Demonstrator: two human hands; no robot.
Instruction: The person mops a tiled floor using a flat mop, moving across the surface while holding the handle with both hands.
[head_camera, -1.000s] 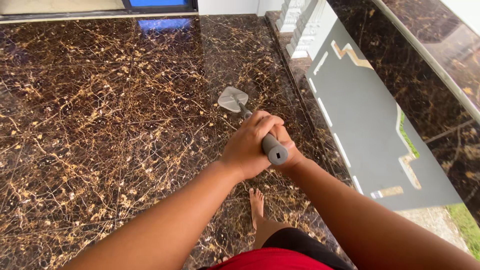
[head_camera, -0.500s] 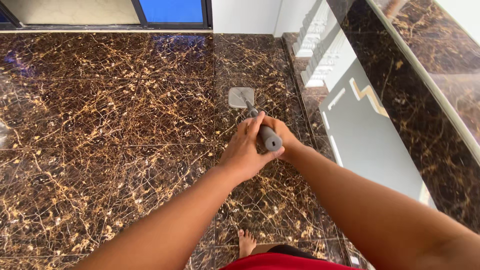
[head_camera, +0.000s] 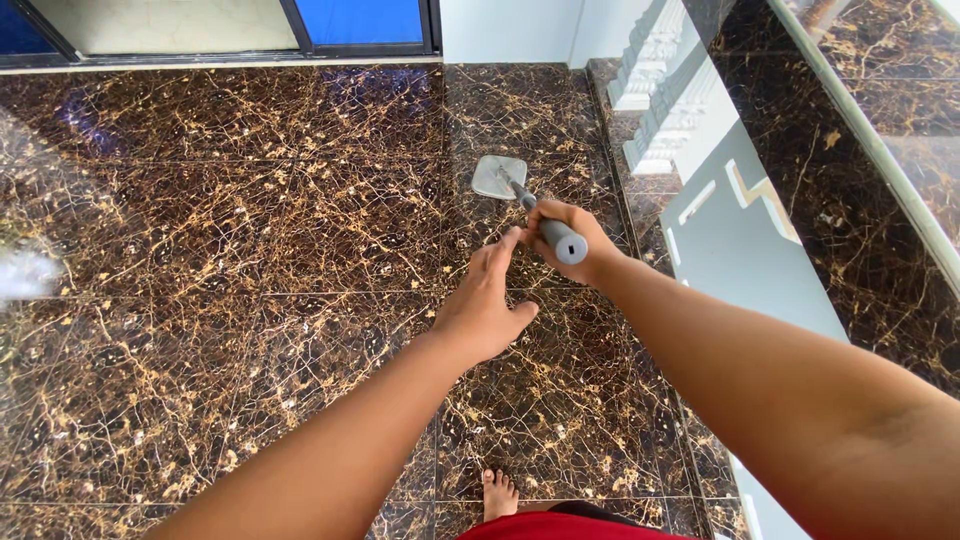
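Observation:
My right hand (head_camera: 572, 240) grips the grey handle of a mop (head_camera: 556, 236) near its top end. The pole runs down and away to a flat grey mop head (head_camera: 497, 176) resting on the dark brown marble floor (head_camera: 250, 250). My left hand (head_camera: 482, 305) hangs just below and left of the handle, off it, with the fingers spread and the fingertips close to my right hand. My bare foot (head_camera: 497, 495) shows at the bottom edge of the view.
A dark marble parapet with a pale rail (head_camera: 860, 130) runs along the right. White carved balusters (head_camera: 662, 100) stand at the far right. A dark-framed glass door (head_camera: 250, 25) lines the far wall. A white patch (head_camera: 25, 275) lies on the floor at the left.
My left hand has come off the mop handle and opened. The mop head has slid farther away across the floor, and my view has lifted toward the door.

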